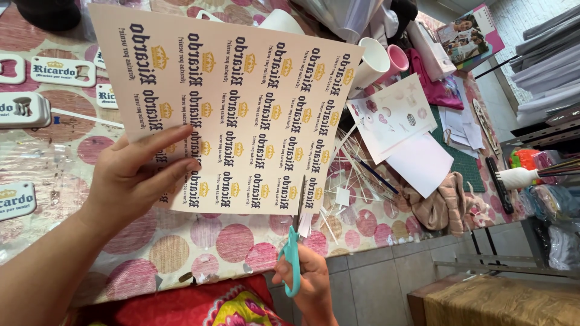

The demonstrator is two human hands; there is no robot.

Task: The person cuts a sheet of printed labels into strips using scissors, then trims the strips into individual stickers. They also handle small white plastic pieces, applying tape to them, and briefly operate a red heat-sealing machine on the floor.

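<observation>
**Printed sheet under scissors at the tabletop edge**

The printed sheet point(241, 102) is held up above the tabletop point(181, 241), tilted, with its top edge towards the far side. It is pale and carries rows of repeated dark lettering, each with a small gold crown. The left hand point(136, 175) grasps it at the lower left corner, fingers spread over the printed face. The right hand point(308, 278) is clenched on the teal handles of the scissors point(296, 235). The blades point upward and meet the sheet's bottom edge near its right corner, at a gap between two columns of print.

A thin cut strip hangs just beside the blades. More white paper strips point(347, 181) lie scattered on the tabletop to the right of the sheet. The tabletop wears a cloth with pink and tan circles. White rectangular tags point(63, 71) with the same crown motif lie at the left. A white cup point(371, 63) and a pink cup point(397, 60) lie on their sides beyond the sheet's top right corner. Loose papers point(417, 160) and a sticker sheet point(393, 111) rest to the right, near a beige cloth point(444, 205). Red flowered fabric point(199, 305) shows at the near edge.
</observation>
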